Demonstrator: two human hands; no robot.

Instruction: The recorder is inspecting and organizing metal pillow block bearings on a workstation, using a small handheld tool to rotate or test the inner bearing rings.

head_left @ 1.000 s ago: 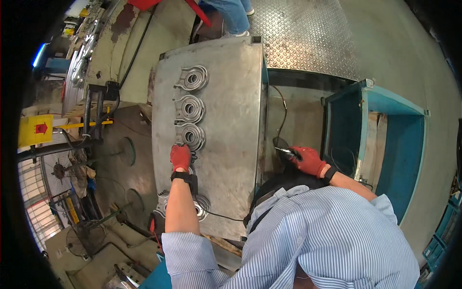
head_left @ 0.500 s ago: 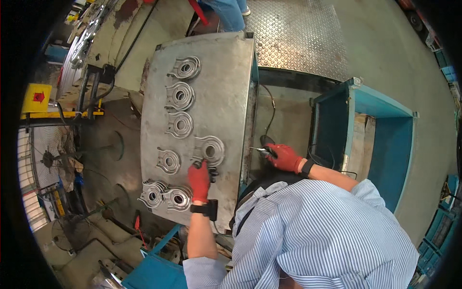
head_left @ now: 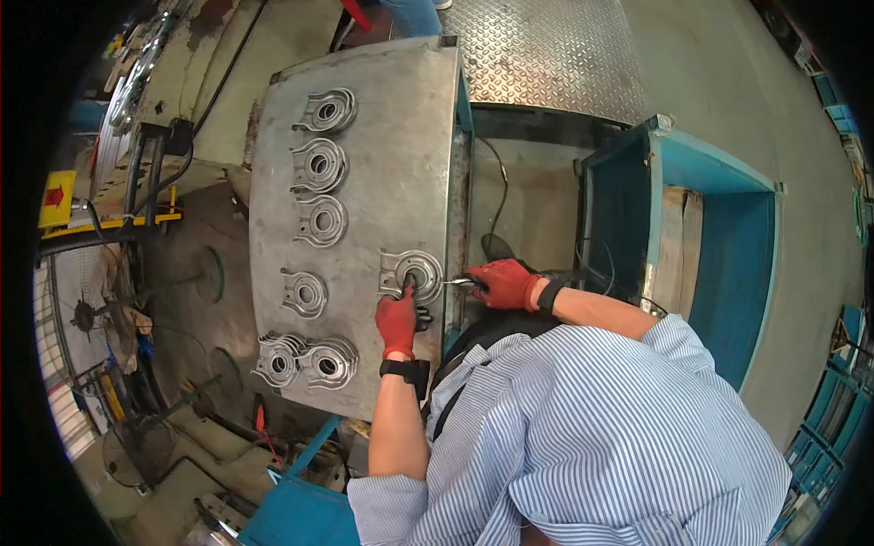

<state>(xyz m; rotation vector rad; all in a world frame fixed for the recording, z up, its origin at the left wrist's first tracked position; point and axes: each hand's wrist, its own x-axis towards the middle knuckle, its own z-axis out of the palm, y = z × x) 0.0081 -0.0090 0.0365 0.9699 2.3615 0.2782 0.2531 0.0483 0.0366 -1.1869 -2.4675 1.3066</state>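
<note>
My left hand [head_left: 398, 320], in a red glove with dark fingertips, is at a ring-shaped metal part [head_left: 425, 259] near the table's right edge. Its index finger reaches into the ring's hole and holds the part down, while other fingers are bent beside it. In its red glove, my right hand [head_left: 504, 285] is closed around a slim metal-tipped tool [head_left: 462, 281], mostly hidden by the fingers. The tool's tip points left at the ring's right rim; whether it touches, I cannot tell. Similar metal parts [head_left: 320, 220] lie in a column on the left of the table.
The steel table [head_left: 382, 173] has stacked ring parts [head_left: 329, 366] at its near left. Right of it stands a blue metal frame [head_left: 719, 173]. A dark hose [head_left: 503, 187] hangs between them. A person's leg [head_left: 412, 16] shows beyond the far edge, beside a chequered metal plate [head_left: 546, 64].
My left hand has slid the ring part right, toward the table's edge, its finger now in the hole. My right hand has brought the tool left, close to the part.
</note>
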